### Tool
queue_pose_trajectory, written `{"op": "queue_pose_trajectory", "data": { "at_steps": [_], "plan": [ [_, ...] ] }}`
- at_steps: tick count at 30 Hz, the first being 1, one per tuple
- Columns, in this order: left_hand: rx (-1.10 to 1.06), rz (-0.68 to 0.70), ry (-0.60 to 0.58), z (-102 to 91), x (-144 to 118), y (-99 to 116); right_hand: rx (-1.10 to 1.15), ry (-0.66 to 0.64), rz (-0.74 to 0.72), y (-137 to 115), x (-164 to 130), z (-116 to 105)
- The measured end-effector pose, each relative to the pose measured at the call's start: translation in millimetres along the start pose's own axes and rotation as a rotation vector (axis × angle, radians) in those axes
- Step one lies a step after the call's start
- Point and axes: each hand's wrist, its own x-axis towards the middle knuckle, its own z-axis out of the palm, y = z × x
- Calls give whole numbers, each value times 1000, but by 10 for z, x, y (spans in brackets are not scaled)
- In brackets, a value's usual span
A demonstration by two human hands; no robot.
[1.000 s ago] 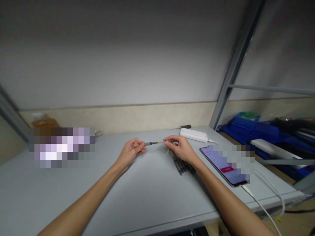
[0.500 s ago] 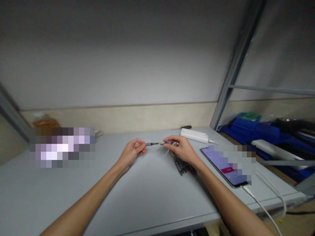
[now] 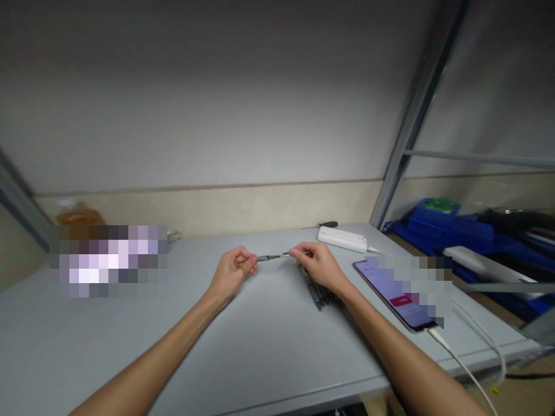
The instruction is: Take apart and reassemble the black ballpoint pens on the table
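Observation:
My left hand [image 3: 235,271] is closed, pinching the grey barrel of a slim pen [image 3: 266,257] between thumb and fingers. The pen's thin dark end points right, toward a small yellowish spot. From the other side, my right hand [image 3: 318,264] pinches a thin silvery pen part [image 3: 288,254] that lines up end to end with it. Whether the two pieces are joined or only touching I cannot tell. Several similar dark grey pens [image 3: 318,297] lie side by side on the table beneath my right hand, which partly hides them.
On the grey table [image 3: 260,352], a white power adapter [image 3: 341,238] and a screwdriver [image 3: 327,224] lie behind my right hand. A lit phone [image 3: 390,294] with a white cable [image 3: 455,355] is at the right. A bottle [image 3: 80,215] stands far left beside a blurred-out patch. Blue bins [image 3: 433,222] are beyond the frame post.
My right hand's fingers have shifted and closed more around the silvery part. The two pieces stay in line between my hands, and my left hand has barely moved.

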Motion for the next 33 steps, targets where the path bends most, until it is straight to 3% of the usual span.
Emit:
{"op": "queue_pose_trajectory", "data": {
  "at_steps": [4,8,11,13,18,25,33],
  "plan": [
    [47,44,-9,-7,-3,5,118,-17,65,16,8,0],
    [41,16,-60,37,-25,18,438,50,197,10,17,45],
    [-16,-67,-139,124,-74,18,715,104,177,-19,22,95],
    [-41,-118,-202,188,-113,10,784,114,149,-36,23,126],
    [147,-50,-333,252,-159,-19,802,148,126,-26,19,158],
    [282,70,-249,135,-87,-63,725,189,127,-13,17,109],
    [393,86,-241,105,-70,-65,735,177,111,-24,25,77]
  ]
}}
